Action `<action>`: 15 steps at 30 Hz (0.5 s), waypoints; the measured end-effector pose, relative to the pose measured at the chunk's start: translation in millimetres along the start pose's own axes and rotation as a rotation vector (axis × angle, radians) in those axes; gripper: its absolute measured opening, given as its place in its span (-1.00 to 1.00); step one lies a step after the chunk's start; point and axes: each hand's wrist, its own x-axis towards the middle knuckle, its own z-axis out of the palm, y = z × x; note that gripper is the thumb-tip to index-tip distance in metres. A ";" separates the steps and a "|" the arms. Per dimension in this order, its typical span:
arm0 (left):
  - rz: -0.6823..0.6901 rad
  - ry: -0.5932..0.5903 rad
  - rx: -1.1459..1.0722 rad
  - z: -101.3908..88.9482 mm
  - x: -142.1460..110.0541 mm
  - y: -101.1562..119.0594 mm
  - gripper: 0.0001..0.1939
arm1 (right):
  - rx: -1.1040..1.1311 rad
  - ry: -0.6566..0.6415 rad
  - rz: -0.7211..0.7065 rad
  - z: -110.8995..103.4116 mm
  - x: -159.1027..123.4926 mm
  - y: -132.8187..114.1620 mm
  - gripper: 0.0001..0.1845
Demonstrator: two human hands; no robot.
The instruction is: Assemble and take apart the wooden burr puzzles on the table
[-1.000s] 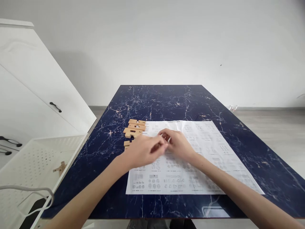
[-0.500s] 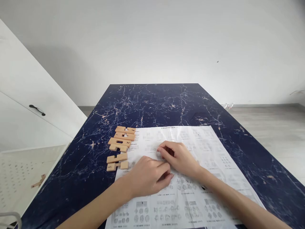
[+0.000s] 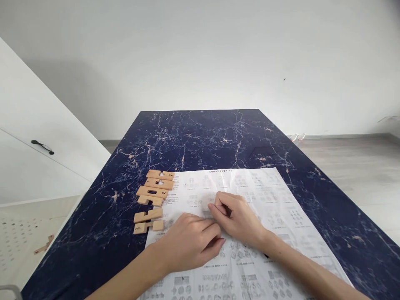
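Observation:
A large printed instruction sheet (image 3: 259,208) with small diagrams lies on the table. My left hand (image 3: 195,239) rests on the sheet, its fingers curled in and the thumb beneath them, with nothing showing in its grasp. Beside it, just to the right and slightly farther out, my right hand (image 3: 236,214) lies loosely curled on the paper; a dark hollow shows inside the fingers and no object is visible. Several notched wooden puzzle pieces, among them one marked 2 (image 3: 152,192) and a lower one (image 3: 148,227), line the sheet's left edge, apart from both hands.
The table (image 3: 193,137) has a dark blue marbled top and reaches toward a pale wall. At the left stands a white cabinet with a black handle (image 3: 42,147). Below it, on a perforated white surface, lies another wooden piece (image 3: 44,246).
The view has shifted slightly, so the sheet and pieces sit a little lower. My right hand's fingers have curled in more, and the two hands are a bit closer. The wooden pieces have stayed put.

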 end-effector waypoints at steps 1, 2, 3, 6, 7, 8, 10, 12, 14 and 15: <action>-0.002 -0.001 0.003 -0.3 0.1 0.5 -0.69 | 0.019 -0.003 0.020 -0.3 0.2 1.1 -0.54; -0.004 0.000 0.005 -0.6 0.0 1.0 -0.69 | 0.046 -0.007 0.048 -0.8 0.6 2.2 -0.54; -0.007 -0.001 0.007 -0.9 -0.4 1.4 -0.69 | 0.077 -0.007 0.081 -1.3 1.0 3.3 -0.53; -0.020 -0.009 0.006 -2.3 -3.1 2.2 -0.68 | 0.151 0.005 0.161 -2.7 1.8 5.8 -0.52; -0.025 -0.015 0.002 -2.9 -4.3 2.2 -0.68 | 0.162 0.006 0.174 -3.1 1.8 6.3 -0.51; -0.033 -0.021 -0.004 -3.7 -5.6 2.1 -0.68 | 0.168 0.004 0.182 -3.3 1.6 6.6 -0.51; -0.051 -0.027 -0.021 -5.2 -7.7 1.8 -0.69 | 0.174 -0.003 0.190 -3.7 0.8 6.6 -0.51; -0.066 -0.029 -0.030 -6.4 -8.9 1.6 -0.70 | 0.180 -0.006 0.189 -4.2 -0.2 6.1 -0.50; -0.071 -0.029 -0.026 -7.2 -9.4 1.8 -0.70 | 0.182 -0.005 0.187 -4.7 -1.1 5.8 -0.49; -0.072 -0.031 -0.022 -7.5 -9.4 2.1 -0.70 | 0.181 -0.004 0.186 -4.9 -1.6 5.7 -0.49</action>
